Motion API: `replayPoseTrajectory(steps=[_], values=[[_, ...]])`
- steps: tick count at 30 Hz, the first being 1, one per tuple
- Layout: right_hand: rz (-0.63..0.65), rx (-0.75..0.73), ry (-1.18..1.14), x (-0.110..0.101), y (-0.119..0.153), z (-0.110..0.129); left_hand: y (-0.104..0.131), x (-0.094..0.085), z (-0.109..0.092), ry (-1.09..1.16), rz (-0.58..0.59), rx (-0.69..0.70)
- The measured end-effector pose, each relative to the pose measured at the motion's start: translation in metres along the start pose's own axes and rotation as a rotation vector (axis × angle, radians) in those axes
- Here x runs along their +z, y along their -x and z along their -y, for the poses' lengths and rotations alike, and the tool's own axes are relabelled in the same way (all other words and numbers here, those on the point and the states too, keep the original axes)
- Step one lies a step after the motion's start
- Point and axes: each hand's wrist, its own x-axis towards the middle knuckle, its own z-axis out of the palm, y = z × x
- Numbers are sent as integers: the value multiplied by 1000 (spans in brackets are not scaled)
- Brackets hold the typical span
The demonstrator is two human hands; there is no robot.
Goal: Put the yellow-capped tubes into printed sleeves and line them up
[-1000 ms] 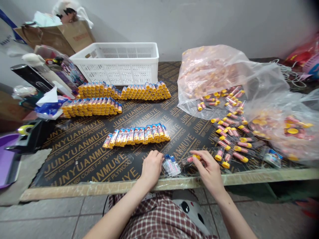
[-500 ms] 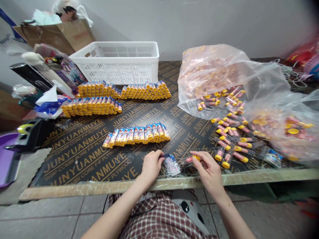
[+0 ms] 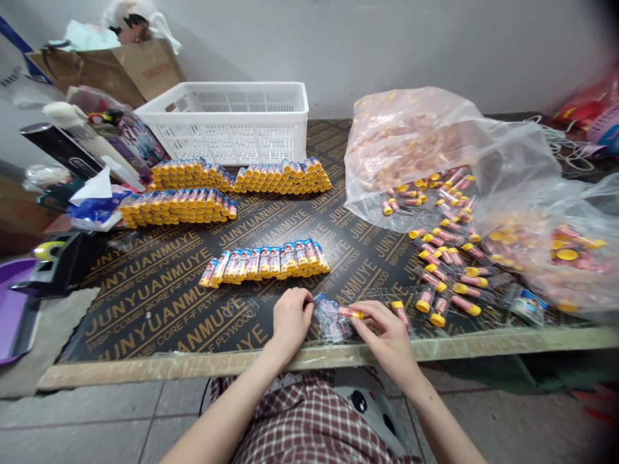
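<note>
We have the left hand (image 3: pixel 291 319) curled low over the table (image 3: pixel 285 222), its fingertips drawn together at the blue end of a small pile of clear printed sleeves (image 3: pixel 333 325); we cannot tell whether it pinches one of them. Our right hand (image 3: pixel 385 330) is nearly closed, thumb and fingers around the yellow cap of a pink-filled tube (image 3: pixel 347 312), which points left over the sleeves, between our two hands. Just beyond the right hand, near the front edge, we see another capped tube (image 3: pixel 400 312), and to its right a scatter of loose tubes (image 3: pixel 449 254) reaching back to a clear plastic bag (image 3: pixel 411 138) full of more. In front of us lies a row of blue-labelled tubes (image 3: pixel 265 263), yellow ends toward us. Farther back, we see stacked tubes (image 3: pixel 283 177) in front of a white basket (image 3: pixel 236 136).
</note>
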Motion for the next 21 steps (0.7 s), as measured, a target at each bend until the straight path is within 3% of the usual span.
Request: replayPoseTrajectory(steps=[3,5,7,14,21], values=[[20,15,7,6,2,-2,-4,-4,0,538,-84,-268],[-5,27,12,7,3,-2,-5,-9,-2,899,-68,-470],[-56,31,-7,6,4,-2,-5,-13,-5,1114,-27,-600],[-208,-45,-156,5,8,7,-5,-15,-12,1308,-40,-699],[-273,-199,49,6,13,15,-3,-16,-13,1293,-67,-704]])
